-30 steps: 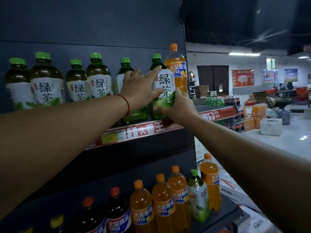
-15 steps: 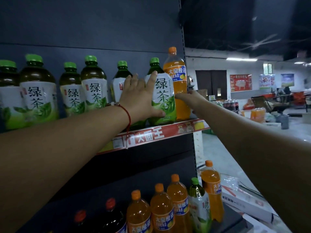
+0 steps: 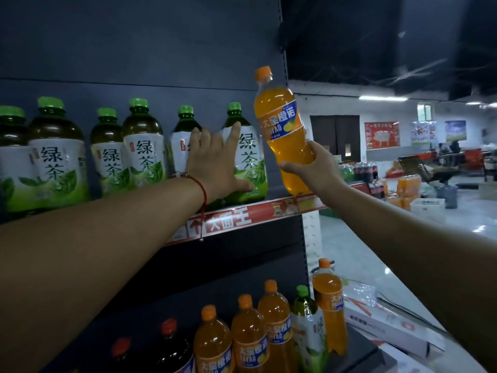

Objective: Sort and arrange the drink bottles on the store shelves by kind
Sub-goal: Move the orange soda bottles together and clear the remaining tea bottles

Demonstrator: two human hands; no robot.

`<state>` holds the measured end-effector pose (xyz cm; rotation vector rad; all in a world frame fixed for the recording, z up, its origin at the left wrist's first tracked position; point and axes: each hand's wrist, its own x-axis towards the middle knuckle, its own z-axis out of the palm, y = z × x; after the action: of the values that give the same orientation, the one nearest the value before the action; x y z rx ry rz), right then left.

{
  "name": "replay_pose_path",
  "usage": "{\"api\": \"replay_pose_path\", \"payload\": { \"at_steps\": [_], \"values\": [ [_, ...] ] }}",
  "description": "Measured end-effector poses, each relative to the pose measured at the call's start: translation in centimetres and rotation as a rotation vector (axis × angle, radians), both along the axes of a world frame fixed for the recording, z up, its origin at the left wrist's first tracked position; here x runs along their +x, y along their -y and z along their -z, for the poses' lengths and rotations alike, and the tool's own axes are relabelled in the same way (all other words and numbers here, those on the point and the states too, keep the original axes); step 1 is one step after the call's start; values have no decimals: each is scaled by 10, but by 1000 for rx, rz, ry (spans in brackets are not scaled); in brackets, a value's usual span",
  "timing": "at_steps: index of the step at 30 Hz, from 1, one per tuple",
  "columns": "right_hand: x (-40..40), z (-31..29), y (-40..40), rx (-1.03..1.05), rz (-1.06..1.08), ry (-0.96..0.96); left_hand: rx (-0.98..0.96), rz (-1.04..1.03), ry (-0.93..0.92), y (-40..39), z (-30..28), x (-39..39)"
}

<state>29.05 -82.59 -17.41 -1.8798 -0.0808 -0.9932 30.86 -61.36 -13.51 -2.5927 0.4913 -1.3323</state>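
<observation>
The orange soda bottle (image 3: 282, 130) sits right of centre in the frame, lifted off the upper shelf (image 3: 242, 216) and tilted with its orange cap leaning toward the upper left. The right hand (image 3: 314, 168) wraps around its lower half, fingers curled behind it and thumb across the front, so its base hangs just above the shelf's red price strip.

Just to its left stands a green tea bottle (image 3: 247, 157), the last in a row of green tea bottles (image 3: 80, 157) that fills the shelf out to the left edge of the frame. The left hand (image 3: 217, 162) lies flat and spread against the two rightmost bottles of that row, fingers fanned, thumb near the bottom of the end one, closing on nothing. A red string bracelet (image 3: 203, 188) circles that wrist.

On the lower shelf (image 3: 360, 354), at the bottom centre of the frame, stand several more orange soda bottles (image 3: 250, 332), with one green tea bottle (image 3: 306, 327) among them and dark, red-capped bottles (image 3: 169, 348) further left.

In the right background is a store floor with stacked drinks.
</observation>
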Motion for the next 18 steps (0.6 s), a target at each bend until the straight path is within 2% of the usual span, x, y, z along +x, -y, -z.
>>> {"api": "replay_pose_path", "payload": {
  "at_steps": [4, 8, 12, 18],
  "values": [
    [-35, 9, 15, -136, 58, 7, -119, 79, -107, 6, 7, -18],
    [-74, 34, 20, -181, 73, -38, -431, 434, -247, 21, 34, -58],
    [-123, 65, 7, -122, -25, -79, -842, 843, -544, 30, 65, -113],
    [-198, 111, -31, 54, -281, -154, -1077, 1057, -779, 16, 117, -172]
  ]
}}
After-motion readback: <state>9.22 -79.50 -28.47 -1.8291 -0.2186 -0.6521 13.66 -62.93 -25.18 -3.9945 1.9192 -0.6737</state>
